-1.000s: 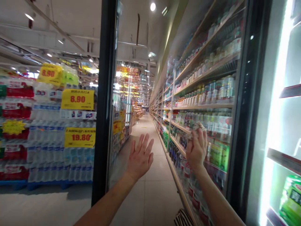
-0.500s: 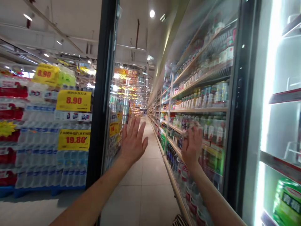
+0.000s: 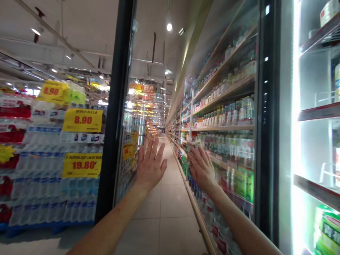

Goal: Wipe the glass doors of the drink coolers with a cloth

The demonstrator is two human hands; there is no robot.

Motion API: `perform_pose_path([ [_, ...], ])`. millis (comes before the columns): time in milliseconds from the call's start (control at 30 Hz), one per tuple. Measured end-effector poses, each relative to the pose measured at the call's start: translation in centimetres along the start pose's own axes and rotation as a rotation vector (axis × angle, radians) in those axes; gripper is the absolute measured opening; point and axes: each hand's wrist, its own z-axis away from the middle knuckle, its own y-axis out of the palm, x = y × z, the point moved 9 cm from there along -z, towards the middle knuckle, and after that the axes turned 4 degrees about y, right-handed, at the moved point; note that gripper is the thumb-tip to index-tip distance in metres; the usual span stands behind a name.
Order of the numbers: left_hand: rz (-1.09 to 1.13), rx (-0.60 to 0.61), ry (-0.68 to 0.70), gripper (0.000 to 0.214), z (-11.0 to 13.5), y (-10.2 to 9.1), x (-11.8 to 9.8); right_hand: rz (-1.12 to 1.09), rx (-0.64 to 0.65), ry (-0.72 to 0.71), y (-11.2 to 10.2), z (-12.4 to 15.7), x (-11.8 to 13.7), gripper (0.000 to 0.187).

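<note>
I face an open glass cooler door [image 3: 212, 63] held in a black frame [image 3: 117, 117]. My left hand [image 3: 151, 164] lies flat against the glass near the frame's left post, fingers spread and pointing up, holding nothing. My right hand [image 3: 202, 169] presses a small crumpled cloth [image 3: 193, 145] against the glass to the right of it. Its fingers lie stretched over the cloth, which shows only at the fingertips. Both forearms reach up from the bottom of the view.
Through the glass run a tiled aisle [image 3: 170, 198] and long shelves of bottled drinks [image 3: 228, 113]. Stacked water packs with yellow price signs [image 3: 82, 120] stand at the left. The lit cooler interior [image 3: 316, 141] with green packages [image 3: 329, 226] is at the right.
My right hand slid left across the glass with the cloth, and its fingers flattened out. My left hand rose slightly and shifted left. The view turned a little toward the cooler.
</note>
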Motion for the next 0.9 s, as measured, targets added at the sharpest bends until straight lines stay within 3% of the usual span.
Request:
perform_pose_path([
  [33,0.003,0.0,0.003,0.054,0.0,0.0,0.0,0.009,-0.023,0.021,-0.2,-0.3,-0.4,0.05],
  [167,0.016,-0.005,0.013,0.053,0.1,-0.1,-0.1,0.072,-0.272,0.339,-2.2,-0.9,-4.5,0.048],
  [233,0.017,-0.013,0.019,0.052,0.1,-0.2,-0.1,0.038,-0.245,0.289,-1.7,-1.4,-3.4,0.048],
  [367,0.017,-0.016,0.024,0.052,0.1,-0.3,-0.1,-0.054,-0.002,-0.076,0.7,-1.7,2.0,0.046],
  [433,0.023,-0.013,0.018,0.053,0.2,-0.2,-0.1,-0.022,-0.052,-0.015,0.3,-1.8,0.9,0.045],
  [533,0.022,-0.012,0.023,0.055,0.2,-0.2,-0.1,0.052,-0.257,0.261,-1.5,-1.8,-2.9,0.046],
  [567,0.02,-0.01,0.027,0.055,0.3,-0.2,-0.1,0.054,-0.282,0.296,-1.7,-1.8,-3.4,0.046],
  [600,0.016,-0.009,0.028,0.054,0.3,-0.2,-0.1,0.04,-0.264,0.276,-1.5,-1.9,-3.0,0.047],
  [733,0.013,0.004,0.023,0.052,0.3,0.0,0.0,-0.051,0.016,-0.046,0.8,-1.7,1.2,0.05],
  [800,0.019,0.005,0.024,0.052,0.3,0.0,0.0,-0.024,-0.019,0.011,0.4,-1.7,0.4,0.049],
  [900,0.021,0.011,0.022,0.053,0.3,0.1,0.0,0.043,-0.226,0.273,-1.4,-1.6,-3.1,0.048],
])
